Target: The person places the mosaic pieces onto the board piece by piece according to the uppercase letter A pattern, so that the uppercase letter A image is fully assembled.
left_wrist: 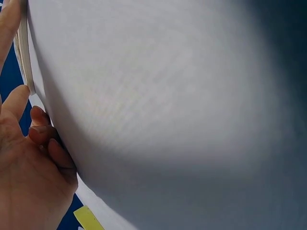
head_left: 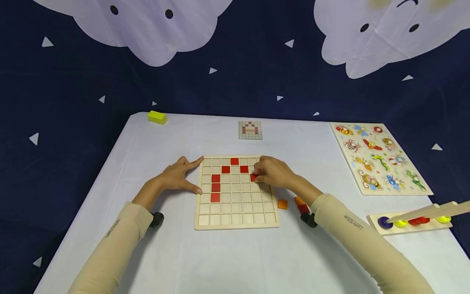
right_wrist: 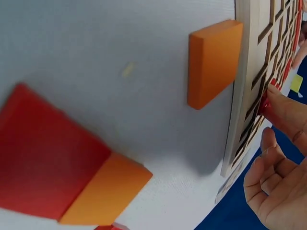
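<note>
A wooden grid board [head_left: 236, 227] lies flat on the white table, with several red square tiles [head_left: 216, 187] set in its cells. My left hand [head_left: 176, 175] rests at the board's left edge, thumb and index finger spread wide and touching the frame. It holds nothing. Over the upper right cells, my right hand [head_left: 273, 171] pinches a red tile [head_left: 253, 177] with thumb and fingers. In the right wrist view the thumb is on that tile [right_wrist: 264, 104], at the grid; its far side is hidden by the hand.
An orange tile [head_left: 282, 204] lies just right of the board; more orange and red tiles [head_left: 302, 205] sit beside the right wrist. Behind the board is a patterned card [head_left: 250, 130]. A yellow block [head_left: 157, 117], an insect puzzle [head_left: 382, 159] and a peg stacker [head_left: 411, 222] stand farther out.
</note>
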Demonstrator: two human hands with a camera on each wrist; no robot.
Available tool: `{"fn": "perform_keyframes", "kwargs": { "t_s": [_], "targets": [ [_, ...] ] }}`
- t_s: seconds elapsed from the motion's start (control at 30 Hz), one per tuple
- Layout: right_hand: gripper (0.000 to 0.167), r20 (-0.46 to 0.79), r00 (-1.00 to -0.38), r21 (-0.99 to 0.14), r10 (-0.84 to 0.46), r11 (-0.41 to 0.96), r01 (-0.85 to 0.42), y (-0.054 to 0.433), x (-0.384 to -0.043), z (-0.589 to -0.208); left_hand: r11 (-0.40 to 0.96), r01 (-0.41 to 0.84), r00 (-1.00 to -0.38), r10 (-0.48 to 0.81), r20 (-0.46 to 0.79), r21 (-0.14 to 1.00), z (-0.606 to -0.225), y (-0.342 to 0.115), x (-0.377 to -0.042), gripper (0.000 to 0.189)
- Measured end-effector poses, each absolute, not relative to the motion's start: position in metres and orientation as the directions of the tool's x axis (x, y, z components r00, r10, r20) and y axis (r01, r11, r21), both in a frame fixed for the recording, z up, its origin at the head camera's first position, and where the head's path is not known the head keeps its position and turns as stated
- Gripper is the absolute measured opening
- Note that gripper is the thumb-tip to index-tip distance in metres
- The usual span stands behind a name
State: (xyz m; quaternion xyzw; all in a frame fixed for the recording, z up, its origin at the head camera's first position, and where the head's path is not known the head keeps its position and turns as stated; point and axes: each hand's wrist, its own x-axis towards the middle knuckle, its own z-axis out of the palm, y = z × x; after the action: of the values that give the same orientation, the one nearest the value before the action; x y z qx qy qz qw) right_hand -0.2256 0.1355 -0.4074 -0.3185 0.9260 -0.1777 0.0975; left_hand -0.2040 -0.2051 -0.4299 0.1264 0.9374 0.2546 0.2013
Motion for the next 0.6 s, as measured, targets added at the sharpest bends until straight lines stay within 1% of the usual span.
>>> {"fn": "perform_keyframes", "kwargs": {
  "t_s": [0.13, 0.27, 0.33, 0.43, 0.6],
  "targets": [
    [0.013, -0.077, -0.782, -0.376, -0.618, 0.745, -0.551, 0.136, -0.223, -0.405, 0.840, 0.134, -0.889, 0.336, -0.310, 0.525, -0.429, -0.205, -0.204, 0.117],
    [0.026, -0.045, -0.787, -0.384, -0.615, 0.738, -0.555, 0.144, -0.218, -0.403, 0.842, 0.127, -0.887, 0.333, -0.319, 0.525, -0.430, -0.204, -0.203, 0.117],
    [0.029, -0.027, -0.793, -0.399, -0.608, 0.734, -0.549, 0.152, -0.215, -0.401, 0.842, 0.125, -0.887, 0.331, -0.321, 0.525, -0.431, -0.204, -0.203, 0.117],
    [0.028, -0.010, -0.813, -0.418, -0.583, 0.741, -0.526, 0.168, -0.210, -0.397, 0.844, 0.126, -0.890, 0.329, -0.317, 0.522, -0.432, -0.205, -0.203, 0.118],
    [0.025, -0.025, -0.855, -0.402, -0.519, 0.788, -0.467, 0.200, -0.205, -0.396, 0.847, 0.138, -0.891, 0.332, -0.309, 0.513, -0.433, -0.205, -0.204, 0.117]
  ]
}}
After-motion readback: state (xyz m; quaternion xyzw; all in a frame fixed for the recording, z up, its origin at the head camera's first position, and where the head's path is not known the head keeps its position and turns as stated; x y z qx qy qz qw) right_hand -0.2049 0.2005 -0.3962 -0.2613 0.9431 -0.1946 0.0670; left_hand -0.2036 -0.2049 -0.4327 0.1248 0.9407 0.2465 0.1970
